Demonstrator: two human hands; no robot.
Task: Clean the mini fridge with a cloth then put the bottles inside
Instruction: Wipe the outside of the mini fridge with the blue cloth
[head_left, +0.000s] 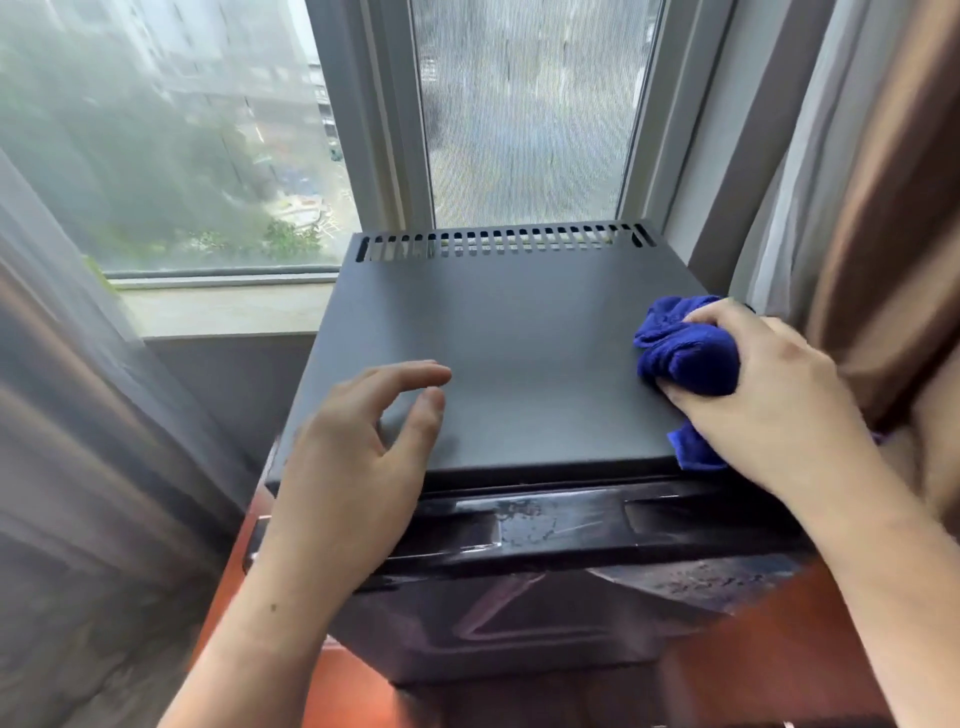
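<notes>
Wiping is the step in hand: our right hand (769, 395) grips a bunched blue microfibre cloth (685, 353) and presses it on the flat dark grey metal top of the black mini fridge (509, 338), at the panel's right edge. Our left hand (353, 457) is released, fingers loosely spread and holding nothing, over the front edge well left of the cloth hand. We judge the cleaning unfinished. The next move calls for a stroke from the right hand toward the left hand, then the glossy black door (545, 530) below both hands. Bottles are not in view. No brand, label or writing can be read.
</notes>
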